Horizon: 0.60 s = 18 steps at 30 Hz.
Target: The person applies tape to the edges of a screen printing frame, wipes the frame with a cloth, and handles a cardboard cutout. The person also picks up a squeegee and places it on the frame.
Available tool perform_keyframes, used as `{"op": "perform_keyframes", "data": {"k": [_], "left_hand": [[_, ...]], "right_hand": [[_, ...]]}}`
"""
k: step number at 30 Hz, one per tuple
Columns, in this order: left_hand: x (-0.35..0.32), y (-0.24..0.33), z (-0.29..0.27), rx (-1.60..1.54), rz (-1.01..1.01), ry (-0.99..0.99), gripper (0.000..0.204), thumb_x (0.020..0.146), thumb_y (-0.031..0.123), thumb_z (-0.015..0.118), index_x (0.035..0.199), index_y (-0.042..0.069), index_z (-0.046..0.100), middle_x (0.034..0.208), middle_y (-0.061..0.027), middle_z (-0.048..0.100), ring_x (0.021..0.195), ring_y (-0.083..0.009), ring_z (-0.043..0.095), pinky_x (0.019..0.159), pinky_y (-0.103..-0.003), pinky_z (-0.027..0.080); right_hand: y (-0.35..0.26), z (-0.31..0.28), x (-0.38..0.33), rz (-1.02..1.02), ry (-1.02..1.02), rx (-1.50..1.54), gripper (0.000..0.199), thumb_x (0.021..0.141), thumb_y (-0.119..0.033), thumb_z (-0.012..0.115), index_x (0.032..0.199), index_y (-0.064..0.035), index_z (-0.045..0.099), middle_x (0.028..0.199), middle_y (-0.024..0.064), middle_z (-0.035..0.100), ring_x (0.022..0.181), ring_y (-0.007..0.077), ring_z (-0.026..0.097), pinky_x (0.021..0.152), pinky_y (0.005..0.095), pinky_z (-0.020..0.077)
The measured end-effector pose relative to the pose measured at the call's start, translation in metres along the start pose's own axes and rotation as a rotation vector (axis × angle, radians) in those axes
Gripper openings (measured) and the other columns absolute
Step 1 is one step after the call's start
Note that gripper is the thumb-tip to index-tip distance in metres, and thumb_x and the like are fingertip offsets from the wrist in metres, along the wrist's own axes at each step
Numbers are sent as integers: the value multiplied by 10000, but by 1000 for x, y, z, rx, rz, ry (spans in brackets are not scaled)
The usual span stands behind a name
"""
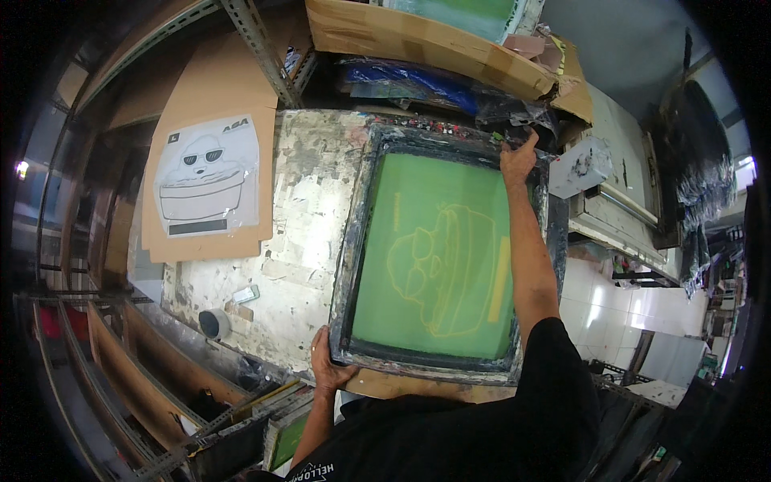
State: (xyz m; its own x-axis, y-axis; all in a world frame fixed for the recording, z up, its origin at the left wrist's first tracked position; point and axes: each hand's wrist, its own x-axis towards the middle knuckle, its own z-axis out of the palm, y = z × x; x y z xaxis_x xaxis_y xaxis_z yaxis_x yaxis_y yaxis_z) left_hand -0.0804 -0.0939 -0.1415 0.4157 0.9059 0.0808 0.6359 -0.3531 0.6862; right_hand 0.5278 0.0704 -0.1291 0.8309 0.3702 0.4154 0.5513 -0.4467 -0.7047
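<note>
A screen printing frame point(345, 265) with a dark, ink-stained border lies over the worn white table. Its green mesh point(377, 321) carries a yellowish line drawing of a character with glasses in a tub, turned sideways. My left hand point(328, 368) grips the frame's near left corner, thumb along the near edge. At the far right corner, my right hand point(520, 159) is closed over the border, its arm crossing the frame's right side. Some fingertips of both hands are hidden. To the left, a clear film point(205, 178) with a matching black drawing rests on a brown cardboard sheet point(152, 241).
The stained table point(301, 217) holds a grey tape roll point(214, 323) and a small clear piece point(246, 294). Behind the frame are a cardboard box point(426, 44) and blue plastic point(418, 84). A white box point(580, 167) stands right. Metal shelf posts point(261, 52) rise far left.
</note>
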Motion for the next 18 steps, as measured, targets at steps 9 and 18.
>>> {"op": "perform_keyframes", "data": {"k": [9, 18], "left_hand": [[1, -3, 2, -19, 2, -3, 1048, 489, 283, 843, 1390, -51, 424, 1349, -269, 514, 1244, -445, 488, 1079, -488, 382], [-2, -4, 3, 0, 10, 1, 1067, 472, 273, 833, 1398, -50, 413, 1347, -270, 513, 1261, -444, 473, 1084, -485, 375]], "right_hand": [[25, -1, -4, 20, -166, 431, 723, 745, 0, 759, 1354, -58, 374, 1128, 184, 625, 949, 239, 637, 844, 372, 521], [34, -21, 24, 110, -549, 470, 906, 662, 74, 811, 1418, -76, 335, 1261, 185, 575, 1078, 254, 601, 884, 374, 527]]}}
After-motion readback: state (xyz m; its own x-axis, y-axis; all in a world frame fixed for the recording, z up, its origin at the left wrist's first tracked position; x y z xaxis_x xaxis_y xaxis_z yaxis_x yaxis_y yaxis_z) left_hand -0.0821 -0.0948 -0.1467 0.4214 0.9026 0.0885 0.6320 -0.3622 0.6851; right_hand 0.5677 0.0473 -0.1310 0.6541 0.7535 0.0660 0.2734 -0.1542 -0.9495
